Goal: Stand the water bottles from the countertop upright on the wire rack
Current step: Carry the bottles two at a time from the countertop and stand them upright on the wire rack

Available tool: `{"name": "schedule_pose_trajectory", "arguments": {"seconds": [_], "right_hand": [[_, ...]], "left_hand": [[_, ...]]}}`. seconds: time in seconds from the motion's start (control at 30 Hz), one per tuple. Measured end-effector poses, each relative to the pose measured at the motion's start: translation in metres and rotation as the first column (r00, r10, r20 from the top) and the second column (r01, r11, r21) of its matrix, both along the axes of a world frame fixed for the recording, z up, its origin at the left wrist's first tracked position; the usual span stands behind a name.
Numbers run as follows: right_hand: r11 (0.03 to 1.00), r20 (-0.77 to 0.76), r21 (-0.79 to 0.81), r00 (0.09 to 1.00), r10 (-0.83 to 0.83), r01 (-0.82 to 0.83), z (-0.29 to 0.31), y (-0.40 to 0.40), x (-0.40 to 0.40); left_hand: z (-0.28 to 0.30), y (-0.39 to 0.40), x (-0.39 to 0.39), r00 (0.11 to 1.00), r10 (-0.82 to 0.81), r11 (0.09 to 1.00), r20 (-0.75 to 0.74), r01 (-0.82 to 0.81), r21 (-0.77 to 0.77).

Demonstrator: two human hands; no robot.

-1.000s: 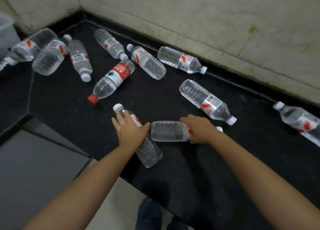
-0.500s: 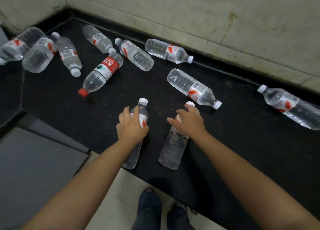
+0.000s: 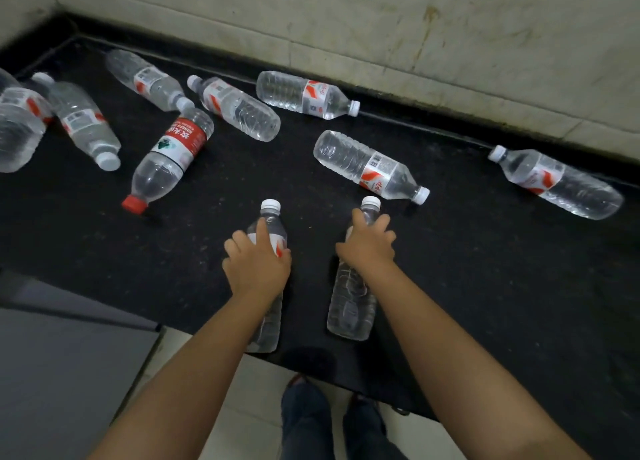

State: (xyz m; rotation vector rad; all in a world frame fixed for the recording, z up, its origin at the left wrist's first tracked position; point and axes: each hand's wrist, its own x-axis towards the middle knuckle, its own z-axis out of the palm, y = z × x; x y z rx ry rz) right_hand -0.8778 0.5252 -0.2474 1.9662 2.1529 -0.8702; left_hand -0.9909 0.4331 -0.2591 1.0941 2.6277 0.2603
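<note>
My left hand (image 3: 256,267) grips a clear white-capped water bottle (image 3: 268,324) around its label, held upright at the near edge of the black countertop (image 3: 485,286). My right hand (image 3: 369,248) grips a second clear white-capped bottle (image 3: 351,303) just below its neck, also upright, a little to the right. Several more bottles lie on their sides farther back, among them a red-capped, red-labelled bottle (image 3: 169,154) and a clear bottle (image 3: 372,167) just beyond my right hand. No wire rack is in view.
A beige tiled wall (image 3: 381,26) backs the countertop and turns a corner at the far left. A clear bottle (image 3: 557,182) lies alone at the right. Below the counter's near edge are a grey cabinet face (image 3: 62,373), pale floor tiles and my feet (image 3: 332,421).
Both bottles, lying flat a second ago, have been turned caps-away and tipped upright in my hands, now side by side. The view has shifted so the scattered bottles sit farther left.
</note>
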Motion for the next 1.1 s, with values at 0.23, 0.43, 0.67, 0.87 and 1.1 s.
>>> {"name": "schedule_pose_trajectory", "arguments": {"seconds": [0.23, 0.43, 0.67, 0.87, 1.1], "right_hand": [[0.992, -0.024, 0.104, 0.997, 0.080, -0.077, -0.001, -0.022, 0.007], [0.952, -0.076, 0.277, 0.984, 0.158, -0.132, 0.026, -0.039, 0.035], [0.884, -0.169, 0.466, 0.977, 0.131, -0.038, 0.089, -0.034, 0.140], [0.652, -0.234, 0.754, 0.960, 0.153, 0.080, 0.153, -0.042, 0.287], [0.235, -0.185, 0.962, 0.965, 0.184, 0.139, 0.211, -0.068, 0.472]], "left_hand": [[0.007, 0.002, 0.005, 1.000, -0.008, 1.000, 0.008, 0.009, -0.025], [0.033, 0.005, 0.034, 0.983, -0.149, 0.987, -0.109, 0.154, 0.041], [0.090, 0.026, 0.117, 0.915, -0.295, 0.883, -0.276, 0.371, 0.286], [0.153, 0.035, 0.251, 0.893, -0.299, 0.668, -0.337, 0.448, 0.595], [0.218, 0.032, 0.434, 0.871, -0.296, 0.432, -0.391, 0.487, 0.759]]}}
